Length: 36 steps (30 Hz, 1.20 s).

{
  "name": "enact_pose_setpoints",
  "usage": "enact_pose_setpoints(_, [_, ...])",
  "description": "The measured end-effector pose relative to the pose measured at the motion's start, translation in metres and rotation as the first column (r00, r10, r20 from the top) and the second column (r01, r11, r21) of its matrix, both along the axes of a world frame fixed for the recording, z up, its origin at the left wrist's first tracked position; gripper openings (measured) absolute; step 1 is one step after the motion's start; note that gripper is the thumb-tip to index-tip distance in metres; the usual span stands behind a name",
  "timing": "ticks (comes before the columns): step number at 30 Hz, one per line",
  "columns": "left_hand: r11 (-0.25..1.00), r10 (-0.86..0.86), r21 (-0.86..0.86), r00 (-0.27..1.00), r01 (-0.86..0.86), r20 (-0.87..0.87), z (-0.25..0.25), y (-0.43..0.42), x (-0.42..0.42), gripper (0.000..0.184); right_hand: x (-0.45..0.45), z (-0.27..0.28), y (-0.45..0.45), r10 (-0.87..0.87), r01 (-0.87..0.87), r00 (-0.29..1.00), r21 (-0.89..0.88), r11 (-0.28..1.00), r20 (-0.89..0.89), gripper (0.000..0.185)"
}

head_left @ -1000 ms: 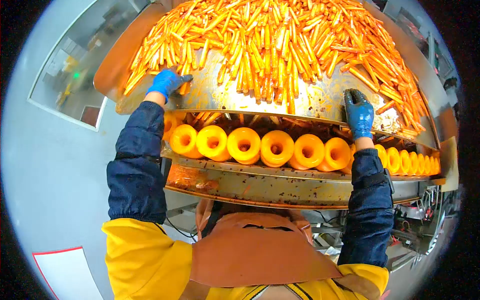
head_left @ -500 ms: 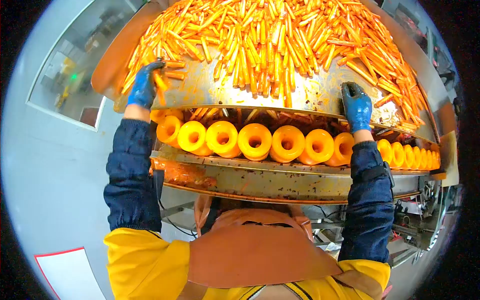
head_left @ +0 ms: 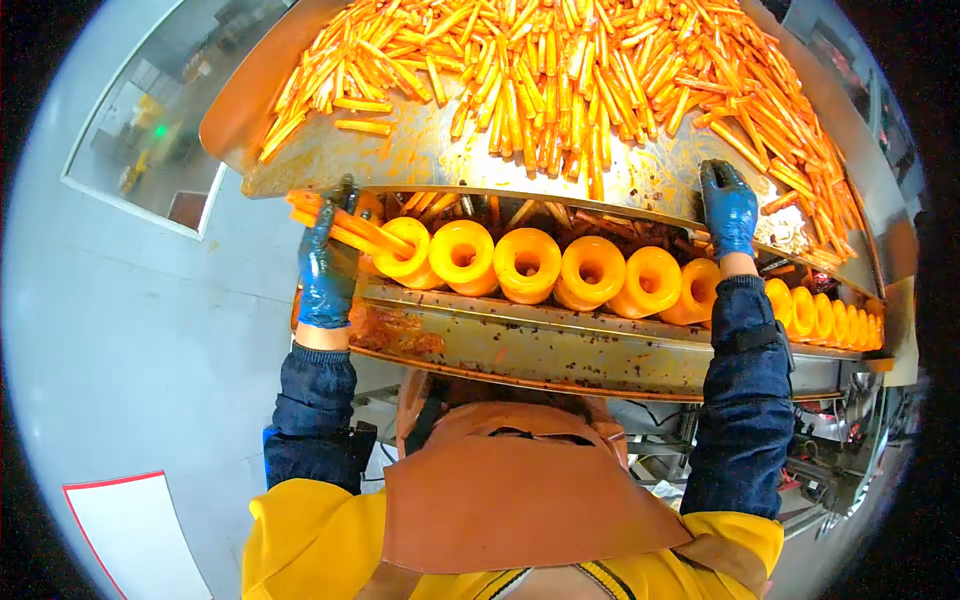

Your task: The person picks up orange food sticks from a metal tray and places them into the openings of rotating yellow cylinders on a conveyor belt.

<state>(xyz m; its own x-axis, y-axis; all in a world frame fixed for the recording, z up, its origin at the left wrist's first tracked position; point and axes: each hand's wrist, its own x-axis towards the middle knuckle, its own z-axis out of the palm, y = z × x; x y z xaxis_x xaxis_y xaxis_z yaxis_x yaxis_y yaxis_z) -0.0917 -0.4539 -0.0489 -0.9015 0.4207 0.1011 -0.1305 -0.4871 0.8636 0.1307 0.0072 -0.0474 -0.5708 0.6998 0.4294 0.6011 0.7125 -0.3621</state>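
Note:
In a blue glove, my left hand (head_left: 328, 262) is closed round a few orange sticks (head_left: 352, 228), whose right ends reach the opening of a yellow-orange cup (head_left: 402, 250) at the left of the row. My right hand (head_left: 729, 208), also gloved in blue, rests at the front edge of the metal tray (head_left: 420, 165), fingers curled; what it holds, if anything, is hidden. A large heap of orange sticks (head_left: 560, 85) covers the back of the tray. Two loose sticks lie at its left front.
The row of round yellow-orange cups (head_left: 527, 264) runs below the tray edge. Nearer to me is a metal trough (head_left: 560, 350) with dark specks. White shreds (head_left: 785, 228) lie right of my right hand. Machine parts (head_left: 840, 450) stand at the lower right.
My left hand has taken sticks from the heap's left side and moved down to the cups with them. My right hand has stayed at the tray edge. The cups have shifted in view.

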Motion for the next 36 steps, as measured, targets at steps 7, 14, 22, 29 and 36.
enact_pose_setpoints(7, [0.980, 0.196, 0.062, 0.978, -0.192, -0.069, -0.027, -0.024, -0.036, 0.043, -0.001, -0.002, 0.003, -0.008, 0.008, 1.000, -0.027, 1.000, 0.000, 0.034])
enact_pose_setpoints(14, [0.993, 0.095, -0.068, 0.995, -0.094, 0.018, -0.014, -0.026, -0.023, 0.046, 0.000, -0.003, 0.003, -0.004, 0.002, 0.999, -0.043, 0.999, -0.043, 0.036])
enact_pose_setpoints(22, [0.983, 0.182, 0.024, 0.982, -0.181, -0.052, -0.019, -0.028, -0.038, 0.043, 0.000, -0.006, 0.004, 0.025, -0.024, 0.998, 0.021, 1.000, -0.054, 0.034])
enact_pose_setpoints(29, [0.821, 0.203, -0.339, 0.789, -0.460, -0.580, 0.018, 0.025, -0.042, 0.033, 0.000, 0.000, -0.001, 0.006, -0.006, 1.000, 0.006, 1.000, -0.024, 0.033])
enact_pose_setpoints(36, [0.514, -0.649, -0.741, 0.369, -0.431, -0.665, 0.025, 0.197, -0.075, 0.040, 0.000, 0.003, -0.006, -0.029, 0.028, 0.998, -0.027, 0.999, -0.053, 0.033])
